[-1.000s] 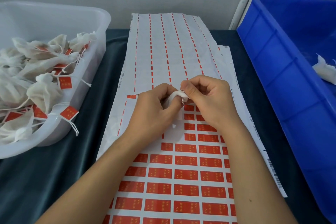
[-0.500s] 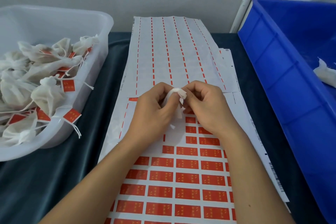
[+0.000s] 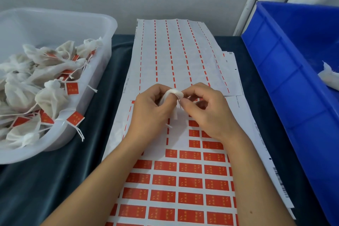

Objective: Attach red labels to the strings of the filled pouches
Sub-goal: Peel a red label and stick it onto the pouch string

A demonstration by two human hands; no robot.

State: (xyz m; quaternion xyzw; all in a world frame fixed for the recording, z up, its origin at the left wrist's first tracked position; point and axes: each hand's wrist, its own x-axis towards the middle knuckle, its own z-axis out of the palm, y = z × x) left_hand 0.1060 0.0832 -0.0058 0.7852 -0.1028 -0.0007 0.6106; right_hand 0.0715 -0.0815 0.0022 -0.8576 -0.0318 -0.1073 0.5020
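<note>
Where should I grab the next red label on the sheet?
Take the leftmost label of the first full row by its free left edge, coming from the left: the backing beside it is already stripped, and both hands, left and right, hold the pouch above.

We take this for a small packing workroom: left of our fingers (image 3: 166,95) a clear plastic tub (image 3: 102,29) holds labelled pouches (image 3: 49,97), below them lie sheets of red labels (image 3: 189,183), and right stands a blue crate (image 3: 286,86) on the cloth-covered table (image 3: 60,180).
</note>
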